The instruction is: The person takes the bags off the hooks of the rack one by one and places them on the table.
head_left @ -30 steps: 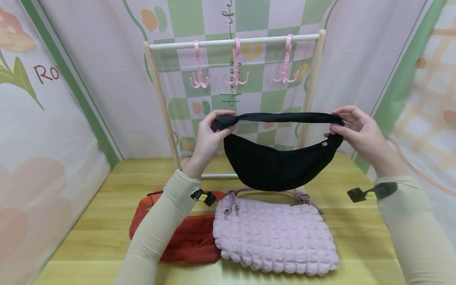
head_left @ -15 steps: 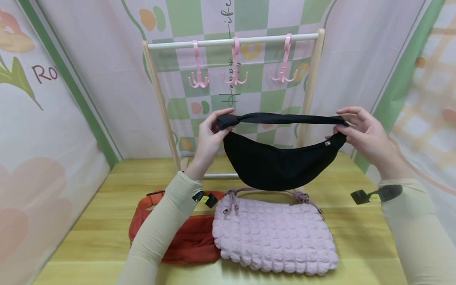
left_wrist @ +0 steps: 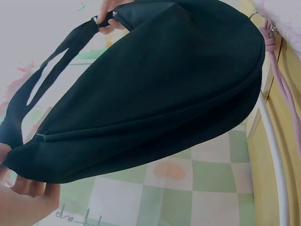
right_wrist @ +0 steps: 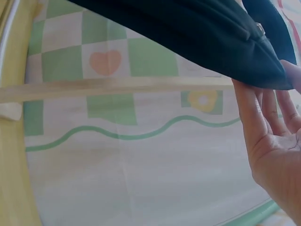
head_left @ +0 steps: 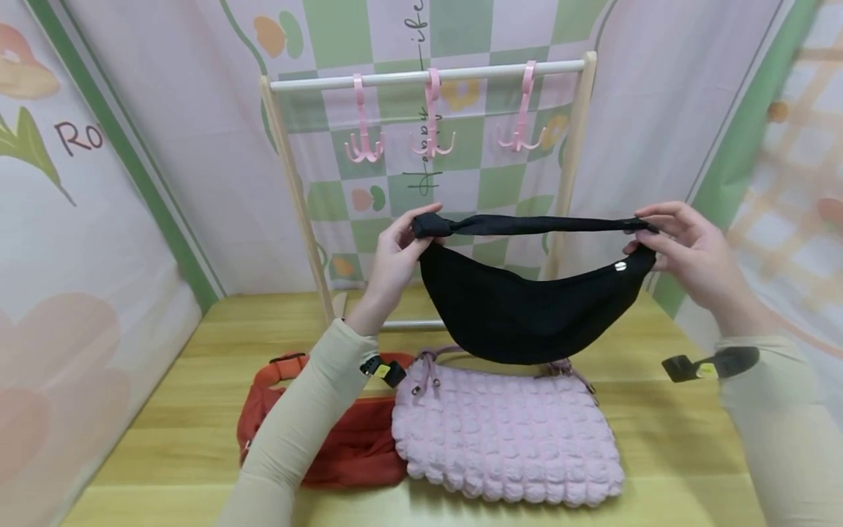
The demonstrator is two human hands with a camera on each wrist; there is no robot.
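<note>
A black crescent-shaped shoulder bag (head_left: 533, 315) hangs in the air between both hands, its strap (head_left: 540, 224) stretched across the top. My left hand (head_left: 394, 260) pinches the bag's left end, where the strap is bunched. At the other end my right hand (head_left: 691, 252) grips the strap and bag corner between thumb and fingers, near a small metal zip pull (head_left: 620, 266). In the left wrist view the bag (left_wrist: 155, 84) fills most of the picture. The right wrist view shows its tapered corner (right_wrist: 263, 66) held by the right fingertips.
Behind the bag stands a rack (head_left: 487, 73) with three pink hooks, among them a middle hook (head_left: 432, 117). A pink puffy bag (head_left: 507, 432) lies on the wooden table (head_left: 184, 410), beside a red bag (head_left: 356, 446) partly under the left forearm. Printed curtains surround the table.
Both hands have shifted slightly right with the black bag, and the right hand has moved farther out, so the strap is stretched wider. The bag's bottom hangs a little lower over the pink bag.
</note>
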